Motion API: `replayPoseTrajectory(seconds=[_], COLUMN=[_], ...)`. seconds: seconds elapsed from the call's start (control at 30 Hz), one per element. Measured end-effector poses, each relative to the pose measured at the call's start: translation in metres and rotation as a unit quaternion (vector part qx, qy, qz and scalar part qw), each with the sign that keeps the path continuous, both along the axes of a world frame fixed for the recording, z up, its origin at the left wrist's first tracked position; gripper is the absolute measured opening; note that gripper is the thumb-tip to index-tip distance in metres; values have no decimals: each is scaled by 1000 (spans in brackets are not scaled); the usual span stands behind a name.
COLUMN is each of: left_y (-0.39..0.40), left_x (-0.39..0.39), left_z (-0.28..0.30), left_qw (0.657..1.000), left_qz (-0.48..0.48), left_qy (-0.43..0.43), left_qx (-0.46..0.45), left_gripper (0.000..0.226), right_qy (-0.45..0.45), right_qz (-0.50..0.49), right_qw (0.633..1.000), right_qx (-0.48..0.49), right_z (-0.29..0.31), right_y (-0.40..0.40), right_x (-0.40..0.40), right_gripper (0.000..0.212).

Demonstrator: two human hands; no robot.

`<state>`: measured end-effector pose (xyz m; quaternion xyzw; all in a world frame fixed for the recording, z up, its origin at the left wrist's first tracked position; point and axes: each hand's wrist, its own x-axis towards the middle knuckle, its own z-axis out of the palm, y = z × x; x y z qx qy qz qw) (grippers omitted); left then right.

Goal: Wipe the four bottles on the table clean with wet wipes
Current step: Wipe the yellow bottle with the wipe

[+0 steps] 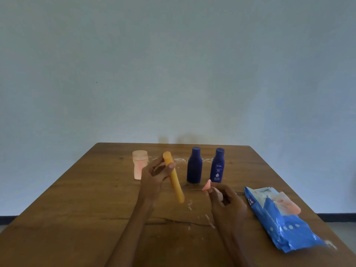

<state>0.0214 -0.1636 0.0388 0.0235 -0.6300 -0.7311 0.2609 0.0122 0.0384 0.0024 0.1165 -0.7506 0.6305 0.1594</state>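
my left hand [156, 175] holds the yellow tube bottle [173, 177] above the table [77, 199], tilted, its far end up and its near end down toward the right. my right hand [224, 197] is closed around a crumpled wet wipe [207, 185], apart from the tube. the pink bottle [139, 164] stands far left, and the two dark blue bottles [194, 165] [217, 166] stand far, just behind my right hand. the blue wipes pack [279, 218] lies at the right with a wipe sticking out. i think the risk is this: the tube is held only near its upper part, so a hard wipe stroke may push it out of my fingers. also my right hand may knock the near blue bottles.
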Motion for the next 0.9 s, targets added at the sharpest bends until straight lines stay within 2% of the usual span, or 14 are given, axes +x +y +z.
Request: replayPoseTrajectory(seconds=[0.07, 0.1, 0.17, 0.23, 0.33, 0.43, 0.53, 0.67, 0.8, 0.9], left_y=[-4, -5, -4, 1, 10, 15, 21, 27, 30, 31], left_x=[13, 21, 34, 45, 61, 69, 78, 90, 96, 97], left_z=[-6, -7, -9, -10, -13, -18, -17, -8, -5, -6], left_qw=[986, 975, 958, 948, 941, 939, 930, 926, 934, 939], left_qz=[-136, -186, -257, -291, -295, -285, -304, -332, -308, -289], left_qy=[-2, -1, 6, 12, -7, -47, -47, -22, -37, -46], left_qx=[100, 120, 127, 130, 165, 185, 200, 178, 177, 181], left_gripper=[49, 52, 57, 53, 47, 63, 74, 49, 44, 37], right_qy=[65, 101, 148, 169, 168, 143, 120, 136, 176, 191], right_qz=[11, 20, 40, 52, 62, 53, 46, -3, -67, -54], right_qw=[997, 994, 987, 983, 982, 985, 991, 990, 979, 974], right_qx=[-28, -36, -39, -46, -63, -75, -41, 33, 76, 111], right_z=[13, 20, 32, 41, 51, 60, 64, 59, 55, 53], right_y=[-6, -9, -14, -15, -17, -20, -22, -25, -24, -24], right_x=[17, 26, 40, 49, 58, 61, 62, 64, 71, 79], right_gripper=[12, 13, 15, 17, 23, 24, 21, 20, 26, 26])
